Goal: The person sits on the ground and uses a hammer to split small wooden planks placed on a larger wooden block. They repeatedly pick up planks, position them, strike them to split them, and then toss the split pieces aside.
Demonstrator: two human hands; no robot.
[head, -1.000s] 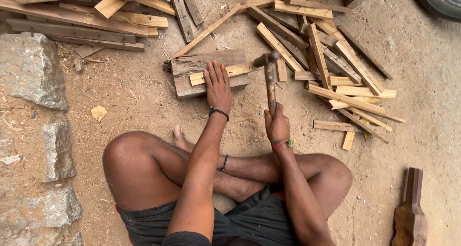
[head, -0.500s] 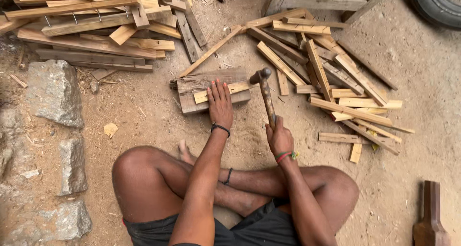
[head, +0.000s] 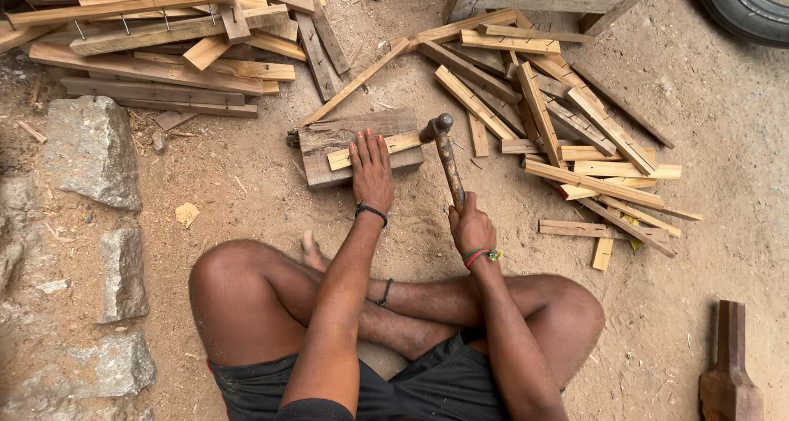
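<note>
Person seated cross-legged on sandy floor [head: 246,199]. Weathered wooden block [head: 345,133] lies on the floor ahead, a pale wood strip [head: 407,144] across its top. Left hand [head: 371,171] rests flat on strip, fingers straight, slightly spread. Right hand [head: 471,227], fingers curled tight round the handle, holds hammer [head: 445,151], its head beside the block's right end.

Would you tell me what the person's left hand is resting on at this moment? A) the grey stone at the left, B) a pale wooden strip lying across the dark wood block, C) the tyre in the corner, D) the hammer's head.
B: the left hand lies flat on the pale wooden strip across the dark wood block, while the right hand grips the hammer handle beside it.
</note>
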